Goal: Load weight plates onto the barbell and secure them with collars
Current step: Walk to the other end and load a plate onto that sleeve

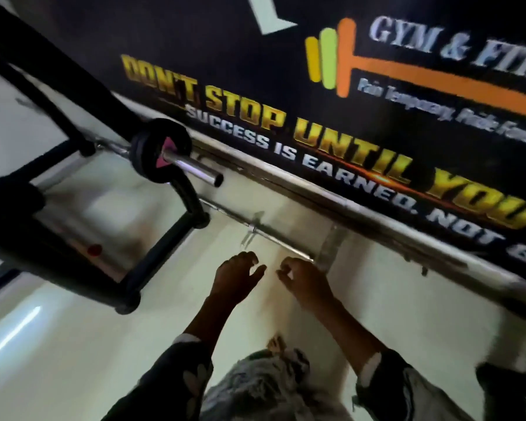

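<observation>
A chrome barbell (pixel 195 168) rests on a black rack at the upper left, its bare sleeve end pointing right. Black weight plates (pixel 152 147) sit on the sleeve, with a pink triangular piece (pixel 164 153) against their outer face. My left hand (pixel 234 279) and my right hand (pixel 304 281) hang below and right of the sleeve end, well apart from it. Both hands have fingers loosely curled and hold nothing. The view is blurred and tilted.
The black rack frame (pixel 161 253) and a curved hook (pixel 189 192) stand left of my hands. A black gym banner (pixel 316 126) covers the wall above a metal rail (pixel 377 214). Pale floor lies below. A dark object (pixel 510 390) sits at the lower right.
</observation>
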The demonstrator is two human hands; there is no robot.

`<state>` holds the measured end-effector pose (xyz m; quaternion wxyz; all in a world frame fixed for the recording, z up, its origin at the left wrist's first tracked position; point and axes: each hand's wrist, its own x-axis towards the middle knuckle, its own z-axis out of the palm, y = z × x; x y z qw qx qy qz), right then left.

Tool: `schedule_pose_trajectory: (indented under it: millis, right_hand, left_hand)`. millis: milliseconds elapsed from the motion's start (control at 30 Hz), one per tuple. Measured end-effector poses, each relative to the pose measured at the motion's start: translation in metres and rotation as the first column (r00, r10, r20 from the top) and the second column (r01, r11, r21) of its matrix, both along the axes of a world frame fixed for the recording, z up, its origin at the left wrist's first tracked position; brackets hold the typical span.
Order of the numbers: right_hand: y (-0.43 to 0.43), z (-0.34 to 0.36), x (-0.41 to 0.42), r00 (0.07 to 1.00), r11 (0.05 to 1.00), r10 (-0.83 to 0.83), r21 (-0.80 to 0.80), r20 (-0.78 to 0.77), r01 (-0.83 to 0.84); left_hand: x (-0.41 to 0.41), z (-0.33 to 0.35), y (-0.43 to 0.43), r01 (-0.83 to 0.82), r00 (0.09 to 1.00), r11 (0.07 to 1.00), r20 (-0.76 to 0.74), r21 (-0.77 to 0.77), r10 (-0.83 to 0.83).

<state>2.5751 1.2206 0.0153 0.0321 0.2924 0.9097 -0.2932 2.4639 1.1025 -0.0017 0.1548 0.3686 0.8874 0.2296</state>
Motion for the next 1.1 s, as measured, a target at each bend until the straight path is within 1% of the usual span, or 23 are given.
schedule_pose_trajectory:
  millis: [167,233,333,400,467,533,567,600,667,700,733,800,867,967,1100]
  right_hand:
    - [0.072,0.013,-0.102,0.986,0.986,0.164,-0.028,-0.007,-0.164]
    - [0.096,0.020,-0.151,0.967,0.967,0.252,-0.029,-0.023,-0.253]
    - [0.122,0.016,-0.231,0.920,0.921,0.385,-0.033,-0.074,-0.388]
    - [0.136,0.009,-0.294,0.884,0.883,0.462,-0.064,-0.071,-0.466]
    - [0.143,0.002,-0.354,0.857,0.853,0.512,-0.084,-0.068,-0.516]
    - [0.145,-0.005,-0.408,0.825,0.822,0.550,-0.089,-0.131,-0.562]
    - [0.145,-0.012,-0.437,0.814,0.815,0.549,-0.093,-0.188,-0.572]
    - [0.144,-0.020,-0.465,0.806,0.815,0.531,-0.101,-0.260,-0.570]
    - [0.143,-0.038,-0.516,0.801,0.826,0.465,-0.140,-0.377,-0.546]
    - [0.140,-0.050,-0.538,0.803,0.824,0.432,-0.183,-0.410,-0.537]
    - [0.138,-0.064,-0.556,0.801,0.812,0.417,-0.221,-0.430,-0.541]
    - [0.132,-0.097,-0.579,0.771,0.772,0.442,-0.242,-0.458,-0.587]
    - [0.127,-0.120,-0.588,0.752,0.758,0.411,-0.265,-0.516,-0.596]
    - [0.119,-0.135,-0.592,0.713,0.801,0.294,-0.242,-0.637,-0.547]
    - [0.116,-0.138,-0.588,0.711,0.825,0.239,-0.248,-0.661,-0.508]
  left_hand:
    - [-0.085,0.018,0.041,-0.228,0.973,0.974,0.033,-0.001,0.228]
    - [-0.122,0.023,0.053,-0.338,0.940,0.941,0.058,0.024,0.336]
    - [-0.172,0.025,0.062,-0.504,0.863,0.860,0.075,0.083,0.499]
    - [-0.208,0.021,0.067,-0.624,0.781,0.771,0.100,0.126,0.616]
    - [-0.245,0.013,0.069,-0.735,0.678,0.662,0.156,0.149,0.718]
    - [-0.280,-0.001,0.069,-0.823,0.568,0.539,0.231,0.182,0.790]
    - [-0.299,-0.010,0.070,-0.853,0.519,0.477,0.264,0.209,0.813]
    - [-0.317,-0.021,0.071,-0.873,0.481,0.426,0.274,0.238,0.833]
    - [-0.348,-0.044,0.071,-0.890,0.421,0.356,0.217,0.284,0.881]
    - [-0.364,-0.057,0.068,-0.888,0.406,0.340,0.182,0.309,0.896]
    - [-0.379,-0.069,0.066,-0.874,0.410,0.340,0.150,0.348,0.900]
    - [-0.403,-0.089,0.064,-0.828,0.422,0.340,0.096,0.446,0.902]
    - [-0.414,-0.102,0.066,-0.809,0.417,0.316,0.106,0.495,0.902]
    - [-0.417,-0.112,0.070,-0.807,0.380,0.260,0.129,0.530,0.916]
    - [-0.424,-0.114,0.074,-0.802,0.343,0.196,0.165,0.564,0.925]
